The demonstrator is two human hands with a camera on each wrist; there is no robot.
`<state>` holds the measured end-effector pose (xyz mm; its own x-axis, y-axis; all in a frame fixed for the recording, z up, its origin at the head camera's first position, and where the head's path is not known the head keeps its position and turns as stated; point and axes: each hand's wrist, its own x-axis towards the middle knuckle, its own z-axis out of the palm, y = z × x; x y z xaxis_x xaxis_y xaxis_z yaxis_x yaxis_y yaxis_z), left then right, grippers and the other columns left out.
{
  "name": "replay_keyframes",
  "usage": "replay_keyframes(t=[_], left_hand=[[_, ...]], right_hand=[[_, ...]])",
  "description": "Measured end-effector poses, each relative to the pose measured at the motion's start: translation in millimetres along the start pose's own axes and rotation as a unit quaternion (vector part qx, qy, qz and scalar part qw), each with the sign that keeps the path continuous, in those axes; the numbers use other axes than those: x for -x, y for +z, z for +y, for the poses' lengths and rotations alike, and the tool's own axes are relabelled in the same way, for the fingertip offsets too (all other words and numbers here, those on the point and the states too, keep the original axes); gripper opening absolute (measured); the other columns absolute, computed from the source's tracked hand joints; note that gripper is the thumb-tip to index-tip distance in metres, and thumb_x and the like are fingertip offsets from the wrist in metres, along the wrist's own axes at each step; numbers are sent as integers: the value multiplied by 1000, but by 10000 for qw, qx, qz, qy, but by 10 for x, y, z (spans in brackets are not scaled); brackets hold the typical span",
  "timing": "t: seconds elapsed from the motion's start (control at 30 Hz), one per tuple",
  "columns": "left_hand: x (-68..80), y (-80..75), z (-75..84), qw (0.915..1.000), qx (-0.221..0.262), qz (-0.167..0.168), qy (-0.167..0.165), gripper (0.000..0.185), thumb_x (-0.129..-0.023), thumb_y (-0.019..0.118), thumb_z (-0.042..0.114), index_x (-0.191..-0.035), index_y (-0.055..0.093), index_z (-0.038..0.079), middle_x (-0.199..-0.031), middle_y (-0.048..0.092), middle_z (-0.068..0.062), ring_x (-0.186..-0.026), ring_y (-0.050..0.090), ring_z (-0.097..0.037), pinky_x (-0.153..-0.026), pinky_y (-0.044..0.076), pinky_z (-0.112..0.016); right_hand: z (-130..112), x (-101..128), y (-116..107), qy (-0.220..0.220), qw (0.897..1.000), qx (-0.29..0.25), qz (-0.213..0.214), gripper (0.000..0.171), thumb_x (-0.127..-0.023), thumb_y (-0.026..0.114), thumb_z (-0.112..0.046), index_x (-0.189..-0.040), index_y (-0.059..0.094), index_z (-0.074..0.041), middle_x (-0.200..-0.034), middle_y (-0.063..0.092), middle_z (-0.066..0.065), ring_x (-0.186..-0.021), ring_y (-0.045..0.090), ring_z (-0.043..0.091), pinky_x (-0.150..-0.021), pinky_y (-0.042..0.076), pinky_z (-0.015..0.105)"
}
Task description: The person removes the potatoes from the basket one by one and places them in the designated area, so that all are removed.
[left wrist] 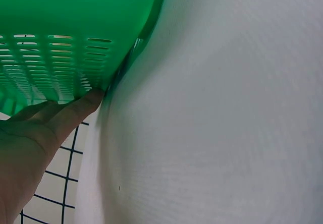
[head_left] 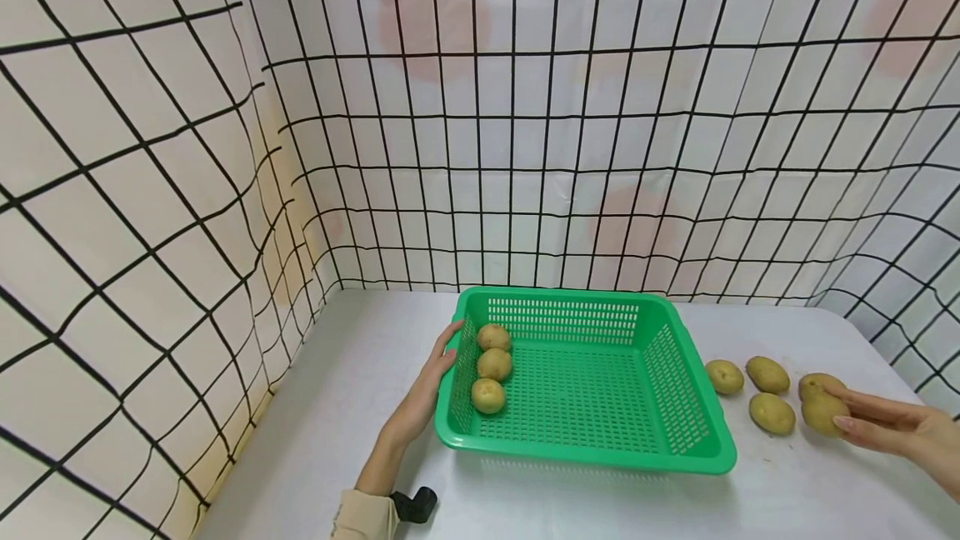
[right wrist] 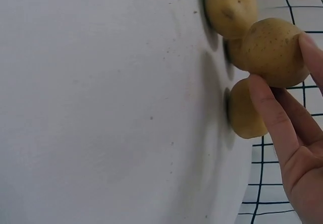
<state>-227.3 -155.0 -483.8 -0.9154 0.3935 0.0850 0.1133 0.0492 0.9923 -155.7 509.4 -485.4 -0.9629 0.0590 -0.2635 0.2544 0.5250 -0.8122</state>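
My right hand (head_left: 896,425) pinches a potato (right wrist: 275,52) between thumb and fingertips, held up off the table at the far right of the head view. Another potato (head_left: 819,384) sits just behind the held one. Close to its left lie three more potatoes, among them an oval one (head_left: 772,413). At the left side of a green plastic basket (head_left: 585,460), my left hand (head_left: 422,394) rests with its fingers fairly straight against the outer wall and rim. Inside the basket, three potatoes (head_left: 494,365) stand in a row along the left wall.
A white table (head_left: 360,357) carries everything. Black grid netting (head_left: 532,140) over a pale, blotched backing rises behind the table and at both sides. A dark strap with a black mount (head_left: 417,505) is on the left wrist, by a beige sleeve (head_left: 366,517).
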Motion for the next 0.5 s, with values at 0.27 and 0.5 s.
replay_keyframes(t=[0.27,0.5], left_hand=[[-1,-6,-14,10000,-79,4,38,52,-113,21,40,-164,14,37,-174,6,-4,-161,8,-36,-122,16,-72],[-16,-9,-31,9999,-78,-45,74,54,-113,21,41,-166,12,33,-175,5,-8,-160,8,-40,-122,17,-72]], right_hand=[[51,16,66,36,9999,152,-74,46,-97,72,-39,-141,57,-40,-107,48,-48,-91,47,-28,-79,60,23],[176,-9,114,-207,9997,-40,-148,48,-100,70,-26,-146,59,-19,-112,53,-47,-97,52,-26,-78,59,19]])
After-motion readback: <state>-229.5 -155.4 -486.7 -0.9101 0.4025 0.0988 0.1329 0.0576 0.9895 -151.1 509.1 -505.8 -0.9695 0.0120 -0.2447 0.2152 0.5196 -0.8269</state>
